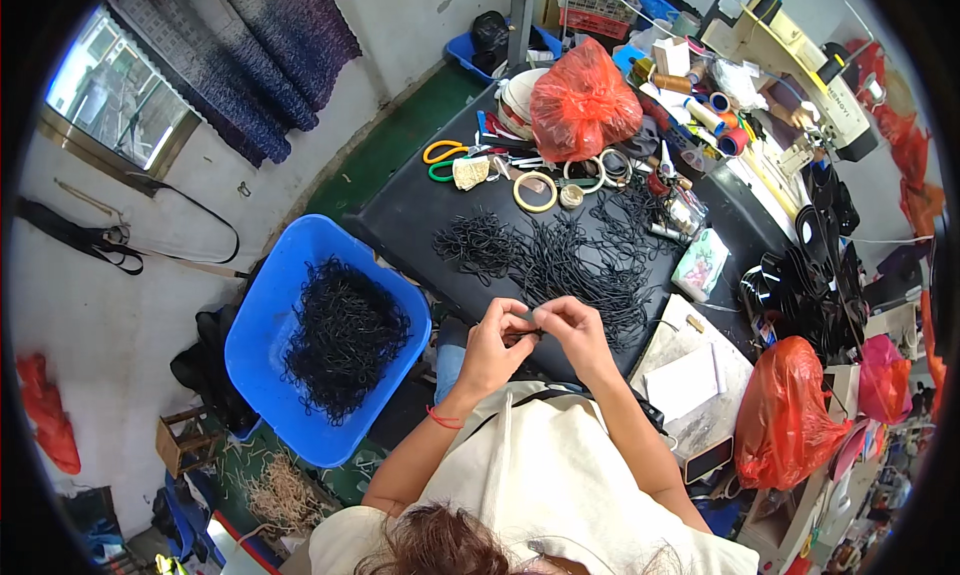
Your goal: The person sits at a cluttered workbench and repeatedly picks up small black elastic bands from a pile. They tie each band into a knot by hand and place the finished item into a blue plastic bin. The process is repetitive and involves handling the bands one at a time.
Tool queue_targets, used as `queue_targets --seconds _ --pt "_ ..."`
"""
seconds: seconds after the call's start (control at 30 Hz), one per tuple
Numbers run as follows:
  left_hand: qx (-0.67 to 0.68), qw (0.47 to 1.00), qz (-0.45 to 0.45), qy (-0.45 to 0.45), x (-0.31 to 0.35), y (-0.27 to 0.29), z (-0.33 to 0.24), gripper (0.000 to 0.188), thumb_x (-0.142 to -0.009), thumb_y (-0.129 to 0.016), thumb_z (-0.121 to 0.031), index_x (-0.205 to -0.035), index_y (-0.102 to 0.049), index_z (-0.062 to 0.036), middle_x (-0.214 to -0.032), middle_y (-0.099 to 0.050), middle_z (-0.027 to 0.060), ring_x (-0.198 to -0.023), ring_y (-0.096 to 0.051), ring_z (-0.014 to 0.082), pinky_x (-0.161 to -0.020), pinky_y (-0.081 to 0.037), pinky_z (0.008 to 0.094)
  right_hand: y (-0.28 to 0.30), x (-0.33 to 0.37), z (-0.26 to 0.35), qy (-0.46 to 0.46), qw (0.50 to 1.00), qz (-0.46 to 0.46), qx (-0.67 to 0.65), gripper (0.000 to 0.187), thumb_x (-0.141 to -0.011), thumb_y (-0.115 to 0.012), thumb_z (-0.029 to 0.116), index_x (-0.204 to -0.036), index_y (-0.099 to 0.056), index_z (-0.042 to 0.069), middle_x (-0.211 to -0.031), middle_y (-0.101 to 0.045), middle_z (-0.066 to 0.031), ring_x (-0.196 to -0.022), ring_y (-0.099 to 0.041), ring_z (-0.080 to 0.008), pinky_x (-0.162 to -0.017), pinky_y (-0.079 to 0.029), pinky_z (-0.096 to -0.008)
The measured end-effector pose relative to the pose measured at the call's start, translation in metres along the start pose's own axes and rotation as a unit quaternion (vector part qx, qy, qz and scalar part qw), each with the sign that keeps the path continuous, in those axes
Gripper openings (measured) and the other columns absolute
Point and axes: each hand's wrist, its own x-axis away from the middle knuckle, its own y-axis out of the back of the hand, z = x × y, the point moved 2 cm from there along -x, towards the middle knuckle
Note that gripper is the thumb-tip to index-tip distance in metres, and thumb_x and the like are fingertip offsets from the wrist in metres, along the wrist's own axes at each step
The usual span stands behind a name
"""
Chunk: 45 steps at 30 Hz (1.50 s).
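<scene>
My left hand (497, 342) and my right hand (572, 333) meet over the near edge of a black table (400, 210), fingertips pinched together on a thin black cord loop (533, 330). Just beyond them a large heap of black cord loops (570, 260) spreads over the tabletop. A smaller bunch of the same cords (478, 243) lies to its left. At my left, beside the table, a blue plastic tub (262, 325) holds a pile of black cords (343, 337).
A red plastic bag (582, 100), tape rolls (534, 191), scissors with orange and green handles (440, 158) and thread spools sit at the table's far side. A tissue pack (700, 265) and papers (685, 375) lie to my right. Another red bag (785, 415) stands lower right.
</scene>
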Motion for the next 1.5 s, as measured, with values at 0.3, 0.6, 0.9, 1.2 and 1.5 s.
queue_targets --seconds 0.3,0.6,0.9,1.2,1.5 --pt "0.144 0.987 0.039 0.055 -0.003 0.0 -0.003 0.025 -0.079 -0.066 -0.003 -0.102 -0.055 0.0003 -0.089 -0.062 0.0062 -0.079 -0.059 0.0084 -0.073 -0.049 0.0216 -0.006 0.0 -0.001 -0.071 0.985 -0.028 -0.157 0.022 -0.088 -0.059 0.027 -0.082 -0.055 0.006 -0.067 -0.051 0.0051 -0.058 -0.041 -0.0021 -0.05 -0.032 -0.0183" --pt "0.077 0.983 0.115 0.118 -0.005 -0.003 -0.009 0.016 -0.087 -0.06 -0.019 -0.086 -0.062 -0.0025 -0.073 -0.061 0.0014 -0.062 -0.053 0.0039 -0.057 -0.042 0.0167 -0.008 0.005 0.003 0.009 0.999 -0.022 -0.043 0.024 -0.091 -0.055 0.024 -0.079 -0.055 0.002 -0.068 -0.051 0.0044 -0.062 -0.042 -0.0024 -0.055 -0.037 -0.0198" --pt "0.063 0.986 0.14 0.067 -0.004 -0.003 -0.01 0.016 -0.09 -0.054 -0.013 -0.097 -0.063 -0.0014 -0.075 -0.059 -0.0021 -0.06 -0.049 0.0025 -0.055 -0.041 0.0168 -0.006 0.003 0.012 -0.018 0.994 0.0 -0.108 0.023 -0.09 -0.056 0.022 -0.075 -0.053 0.005 -0.067 -0.049 0.0039 -0.063 -0.044 -0.0027 -0.057 -0.038 -0.0191" --pt "0.031 0.994 0.093 0.049 -0.002 -0.009 -0.013 0.022 -0.091 -0.054 -0.019 -0.095 -0.062 0.0017 -0.073 -0.061 0.0015 -0.063 -0.053 0.0044 -0.059 -0.045 0.0197 -0.004 0.005 0.003 0.024 0.998 -0.047 -0.041 0.025 -0.089 -0.058 0.021 -0.071 -0.053 0.004 -0.064 -0.049 0.0047 -0.057 -0.041 -0.0011 -0.051 -0.035 -0.0183" --pt "-0.119 0.99 0.015 -0.078 0.002 -0.022 -0.013 0.016 -0.087 -0.056 -0.011 -0.094 -0.063 0.0019 -0.074 -0.063 0.0073 -0.059 -0.056 0.0072 -0.053 -0.045 0.0225 -0.001 0.0 -0.008 -0.071 0.972 -0.084 -0.208 0.029 -0.086 -0.062 0.024 -0.064 -0.05 0.009 -0.062 -0.049 0.004 -0.054 -0.039 -0.0028 -0.05 -0.031 -0.0196"
